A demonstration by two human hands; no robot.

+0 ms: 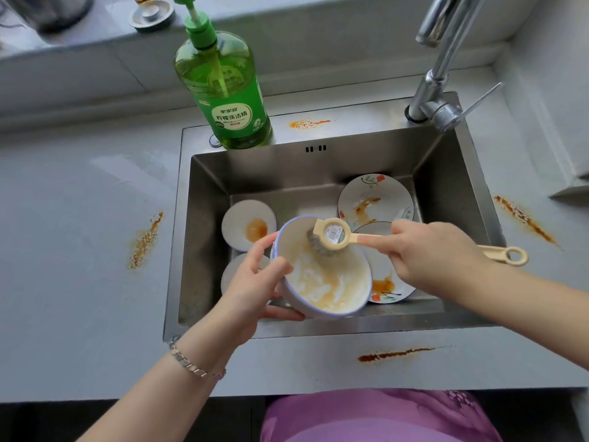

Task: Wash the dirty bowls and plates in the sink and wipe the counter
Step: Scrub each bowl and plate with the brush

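Observation:
My left hand (255,283) grips a white bowl with a blue rim (322,283), tilted over the steel sink (452,173); its inside is smeared with foam and orange sauce. My right hand (430,253) holds the handle of a cream dish brush (331,236), whose bristles press into the bowl. Two small white bowls (247,223) lie at the sink's left, one with an orange stain. Two flower-patterned plates (376,199) with sauce lie at the right, one partly hidden by the bowl and my hand.
A green dish-soap pump bottle (228,90) stands on the sink's back ledge, and the chrome faucet (436,90) rises at the back right. Orange sauce smears mark the grey counter (79,218) left, right, front and behind the sink. A metal drain plug (151,15) sits on the back sill.

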